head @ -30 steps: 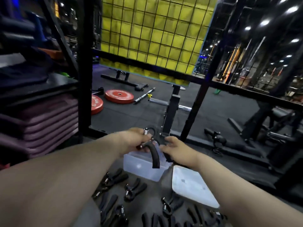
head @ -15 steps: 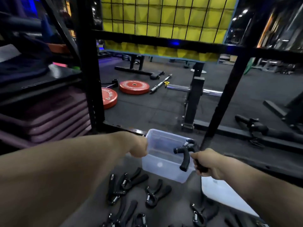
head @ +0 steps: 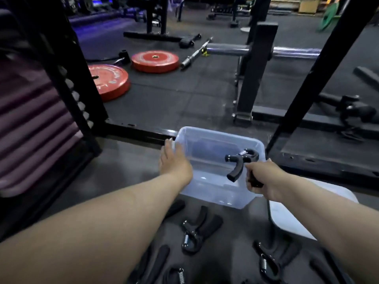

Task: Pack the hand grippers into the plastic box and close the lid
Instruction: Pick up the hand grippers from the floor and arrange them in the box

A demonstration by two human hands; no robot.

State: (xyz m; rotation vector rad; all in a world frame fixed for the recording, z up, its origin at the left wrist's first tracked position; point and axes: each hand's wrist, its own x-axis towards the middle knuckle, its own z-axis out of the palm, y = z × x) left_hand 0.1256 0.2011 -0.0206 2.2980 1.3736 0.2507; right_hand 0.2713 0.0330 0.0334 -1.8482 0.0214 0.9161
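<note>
Dark rubber gym flooring (head: 184,95) is being shown all around, with two red weight plates (head: 155,61) and a barbell (head: 194,54) lying on it beyond a black rack post (head: 254,72), and purple mats (head: 34,124) stacked at the far left. Nearer, a clear plastic box (head: 217,133) is sitting open on the floor. Its left wall is being touched by the left hand (head: 174,160), whose fingers are lying straight against the rim. One hand gripper (head: 240,160) is being held over the right side of the box by the right hand (head: 260,177): one handle is being gripped in the curled fingers, while the other is pointing down between the box walls. Whether it is touching the bottom cannot be told. The white lid (head: 291,218) is lying flat just right of the box, partly covered by the right forearm. More loose grippers (head: 196,230) are lying on the floor in front of the box.
</note>
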